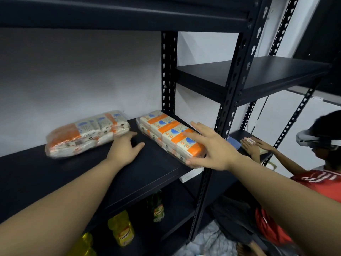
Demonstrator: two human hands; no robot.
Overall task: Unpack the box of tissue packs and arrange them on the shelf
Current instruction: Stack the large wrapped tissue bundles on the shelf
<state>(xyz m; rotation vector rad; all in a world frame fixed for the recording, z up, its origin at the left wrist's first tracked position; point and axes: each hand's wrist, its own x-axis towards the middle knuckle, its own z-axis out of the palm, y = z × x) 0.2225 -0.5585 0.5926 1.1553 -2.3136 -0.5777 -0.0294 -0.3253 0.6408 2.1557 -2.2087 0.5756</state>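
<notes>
On the black shelf board of the dark metal rack, against a pale wall: two wrapped tissue multipacks, orange, white and blue. Left tissue pack lying flat toward the back left of the board, long side roughly along the wall, wrap wrinkled and slightly blurred. Right tissue pack lying flat near the right edge of the board, running from the rear upright toward the front right corner, front end reaching past the front edge. Well apart, bare board between them. Right hand laid over the right pack's near end, fingers straight and spread across the top, thumb pressed along the pack's front end; no curl around it. Left hand low over the bare board just beside the left pack's right end, fingers loosely extended, tips at or near the wrap, contact not clear, holding nothing. Lower board under it: yellow bottles and one green bottle, standing. Neighbouring rack to the right: second person in a red shirt with a headset, both hands flat on a small pack on a lower board. No box in view.
</notes>
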